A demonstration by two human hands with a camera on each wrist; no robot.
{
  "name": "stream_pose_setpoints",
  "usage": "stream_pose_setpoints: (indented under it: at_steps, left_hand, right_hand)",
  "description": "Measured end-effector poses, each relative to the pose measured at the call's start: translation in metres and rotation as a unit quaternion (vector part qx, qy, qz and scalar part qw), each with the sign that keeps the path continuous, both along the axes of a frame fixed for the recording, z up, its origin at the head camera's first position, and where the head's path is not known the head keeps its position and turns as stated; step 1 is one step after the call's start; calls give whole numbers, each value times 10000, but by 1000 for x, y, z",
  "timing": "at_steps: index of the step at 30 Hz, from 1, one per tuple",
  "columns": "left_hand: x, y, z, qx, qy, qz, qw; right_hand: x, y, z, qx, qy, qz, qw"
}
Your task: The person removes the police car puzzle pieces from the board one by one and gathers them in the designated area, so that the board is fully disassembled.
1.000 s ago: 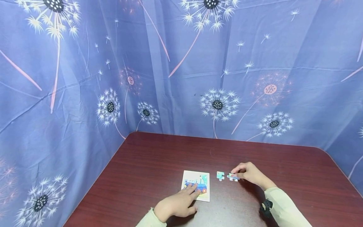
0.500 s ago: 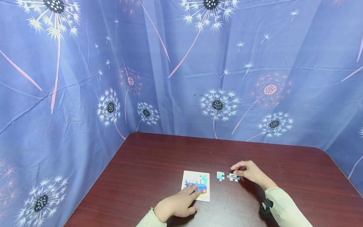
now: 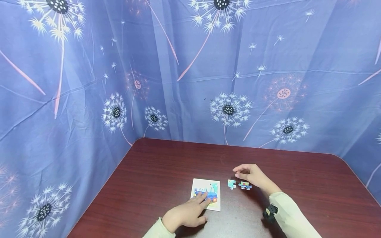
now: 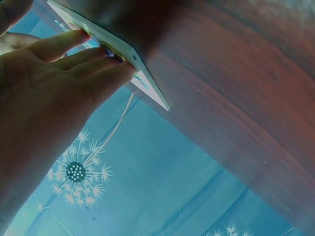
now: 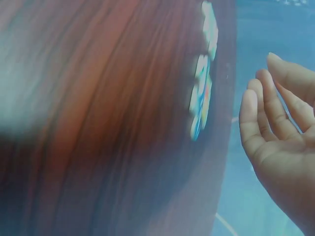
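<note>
My left hand (image 3: 188,211) rests with its fingers spread on a white-bordered picture board (image 3: 198,182) that shows a blue vehicle. In the left wrist view those fingertips touch the board's face (image 4: 153,91). To the right of the board lies a light-blue jigsaw puzzle piece (image 3: 231,184), and beside it a second puzzle piece (image 3: 245,185) in blue, red and yellow. My right hand (image 3: 253,174) hovers above and behind these pieces, fingers loosely bent with nothing between them. The right wrist view shows the right hand (image 5: 280,113) apart from both pieces.
A dark red-brown wooden table (image 3: 166,165) carries everything. Blue curtains (image 3: 190,99) with a dandelion print hang along its back and left sides. A black band (image 3: 270,212) sits on the right sleeve.
My right hand has let go of the multicoloured puzzle piece, lifted and moved left and away from it. The left hand stays on the board.
</note>
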State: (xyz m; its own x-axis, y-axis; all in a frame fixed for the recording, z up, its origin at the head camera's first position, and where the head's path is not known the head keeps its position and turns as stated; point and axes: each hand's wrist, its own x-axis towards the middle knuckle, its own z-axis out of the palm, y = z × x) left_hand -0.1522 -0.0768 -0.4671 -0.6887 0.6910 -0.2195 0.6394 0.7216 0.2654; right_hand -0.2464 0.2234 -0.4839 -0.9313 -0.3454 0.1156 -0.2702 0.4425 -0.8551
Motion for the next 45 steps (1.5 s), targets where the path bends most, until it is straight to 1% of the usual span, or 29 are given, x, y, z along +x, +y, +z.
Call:
stream_pose_setpoints:
  at_steps: [5, 12, 20, 28, 35, 45]
  left_hand:
    - [0, 0, 0, -11, 64, -18, 10000]
    - [0, 0, 0, -10, 146, -73, 9999]
    - [0, -1, 1, -15, 152, -57, 9999]
    - [1, -1, 0, -41, 141, -65, 9999]
    - [0, -1, 1, -31, 135, -68, 9999]
    - [0, -1, 1, -22, 203, -108, 9997]
  right_hand:
    - [-1, -21, 3, -25, -75, 168, 9998]
    - [-3, -48, 2, 47, 63, 477, 9988]
    - [-4, -70, -4, 42, 250, 860, 9960]
    - [-3, -77, -13, 111, 127, 1126, 9935]
    - [-2, -77, -13, 266, 114, 1162, 9928]
    - [-2, -80, -16, 685, 278, 1345, 9881]
